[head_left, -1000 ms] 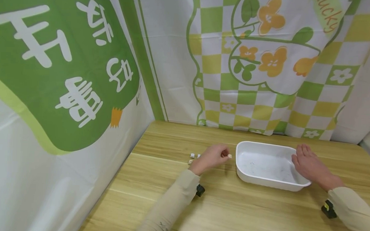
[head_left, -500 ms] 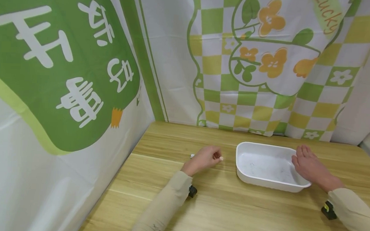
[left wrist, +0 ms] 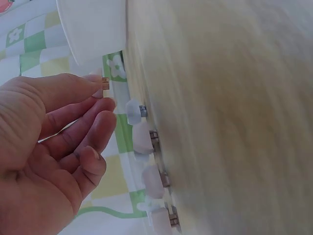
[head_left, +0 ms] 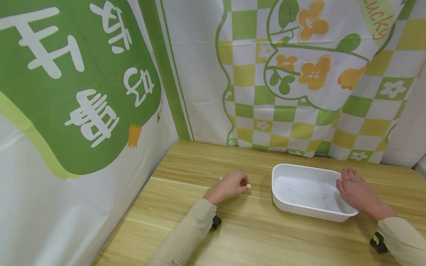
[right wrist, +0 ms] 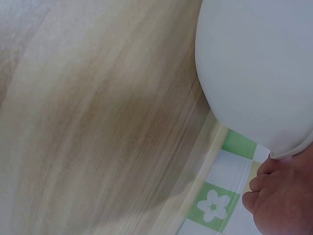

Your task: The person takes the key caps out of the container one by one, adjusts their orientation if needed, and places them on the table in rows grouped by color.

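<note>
On the wooden table (head_left: 265, 236), a tiny, light, rigid cube (head_left: 248, 186) is pinched at its sides by the left hand (head_left: 228, 186), while the white tray (head_left: 303, 208) is steadied by the flat, relaxed right hand (head_left: 355, 191).

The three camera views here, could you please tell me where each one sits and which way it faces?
Head: worn high, looks forward and down at the wooden table, white tray, both sleeves, left hand and right hand.
Left wrist: beside the palm, facing the fingertips pinching a small piece, with small blocks lined up beyond.
Right wrist: low over the table, facing the tray's outer wall; only fingertips show.
All three share the tray.
</note>
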Available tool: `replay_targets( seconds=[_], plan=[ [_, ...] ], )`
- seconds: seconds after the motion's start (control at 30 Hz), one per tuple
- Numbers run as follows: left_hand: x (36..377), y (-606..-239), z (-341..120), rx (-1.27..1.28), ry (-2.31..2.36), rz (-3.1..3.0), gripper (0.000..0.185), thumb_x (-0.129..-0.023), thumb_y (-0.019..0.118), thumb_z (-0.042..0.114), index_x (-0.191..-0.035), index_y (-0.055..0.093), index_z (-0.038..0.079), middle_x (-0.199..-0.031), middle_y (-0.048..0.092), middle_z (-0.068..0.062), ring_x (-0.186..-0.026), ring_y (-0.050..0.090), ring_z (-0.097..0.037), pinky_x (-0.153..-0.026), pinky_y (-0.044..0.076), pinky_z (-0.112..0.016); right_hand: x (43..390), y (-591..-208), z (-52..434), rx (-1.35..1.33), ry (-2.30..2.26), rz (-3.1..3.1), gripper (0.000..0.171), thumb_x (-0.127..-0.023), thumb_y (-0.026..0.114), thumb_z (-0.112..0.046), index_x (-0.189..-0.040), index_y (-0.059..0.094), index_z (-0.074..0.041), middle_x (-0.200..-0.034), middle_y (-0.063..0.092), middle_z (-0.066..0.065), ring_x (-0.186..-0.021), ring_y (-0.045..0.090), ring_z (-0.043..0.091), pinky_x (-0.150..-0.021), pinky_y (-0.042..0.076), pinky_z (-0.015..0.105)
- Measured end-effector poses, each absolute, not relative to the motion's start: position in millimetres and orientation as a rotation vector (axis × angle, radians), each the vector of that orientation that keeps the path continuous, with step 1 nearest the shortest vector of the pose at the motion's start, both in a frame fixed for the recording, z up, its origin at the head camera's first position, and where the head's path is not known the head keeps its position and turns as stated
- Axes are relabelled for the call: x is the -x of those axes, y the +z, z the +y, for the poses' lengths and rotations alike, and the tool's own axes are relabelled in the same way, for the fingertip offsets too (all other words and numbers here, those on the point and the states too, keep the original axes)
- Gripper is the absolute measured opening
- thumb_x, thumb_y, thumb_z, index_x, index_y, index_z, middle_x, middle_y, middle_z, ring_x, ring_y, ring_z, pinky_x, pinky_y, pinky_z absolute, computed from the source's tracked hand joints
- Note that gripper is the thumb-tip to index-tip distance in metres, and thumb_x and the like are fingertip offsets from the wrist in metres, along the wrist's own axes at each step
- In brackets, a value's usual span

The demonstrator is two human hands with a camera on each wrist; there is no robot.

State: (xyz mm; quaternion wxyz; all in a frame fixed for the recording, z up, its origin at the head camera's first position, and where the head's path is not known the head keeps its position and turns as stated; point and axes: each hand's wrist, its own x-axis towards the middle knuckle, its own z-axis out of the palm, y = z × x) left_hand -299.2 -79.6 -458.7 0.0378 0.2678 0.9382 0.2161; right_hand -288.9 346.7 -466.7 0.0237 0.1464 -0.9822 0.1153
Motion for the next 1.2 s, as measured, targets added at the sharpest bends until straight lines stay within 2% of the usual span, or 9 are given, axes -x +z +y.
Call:
replay_targets(
  seconds=[0.4,0.77,0.93,1.2],
  plan=[
    [299.3,-465.9,-87.7,-0.824,0.517,2.918,0.011,-0.094,0.067,0.026,-0.095,0.069,0.015,-0.087,0.066,0.004,-0.077,0.054,-0.006,-0.070,0.046,-0.020,287.7,-467.7,345.9,-0.465,0.329,-3.012,0.063,-0.107,0.025,-0.026,-0.136,0.021,0.030,-0.142,0.017,0.053,-0.133,0.020,0.065,-0.111,0.019,0.068],
    [299.0,-465.6,-89.7,-0.819,0.452,2.916,0.017,-0.093,0.068,0.024,-0.102,0.072,0.010,-0.095,0.071,0.000,-0.086,0.064,-0.011,-0.074,0.052,-0.022,287.7,-468.4,345.7,-0.444,0.321,-3.027,0.063,-0.107,0.024,-0.026,-0.137,0.020,0.029,-0.142,0.016,0.053,-0.134,0.019,0.064,-0.111,0.020,0.068],
    [297.9,-464.1,-89.5,-0.827,0.440,2.919,0.016,-0.092,0.069,0.023,-0.102,0.072,0.011,-0.095,0.072,0.000,-0.085,0.065,-0.010,-0.073,0.052,-0.021,287.8,-468.0,345.9,-0.449,0.328,-3.026,0.064,-0.107,0.024,-0.026,-0.137,0.019,0.029,-0.143,0.016,0.052,-0.134,0.018,0.064,-0.111,0.020,0.068],
    [298.1,-464.2,-89.5,-0.845,0.441,2.904,0.019,-0.093,0.069,0.025,-0.106,0.071,0.012,-0.099,0.072,0.001,-0.089,0.062,-0.011,-0.079,0.051,-0.024,289.1,-467.8,346.6,-0.448,0.324,-3.042,0.064,-0.107,0.023,-0.027,-0.138,0.019,0.029,-0.143,0.015,0.052,-0.135,0.017,0.064,-0.112,0.019,0.067]
  ],
)
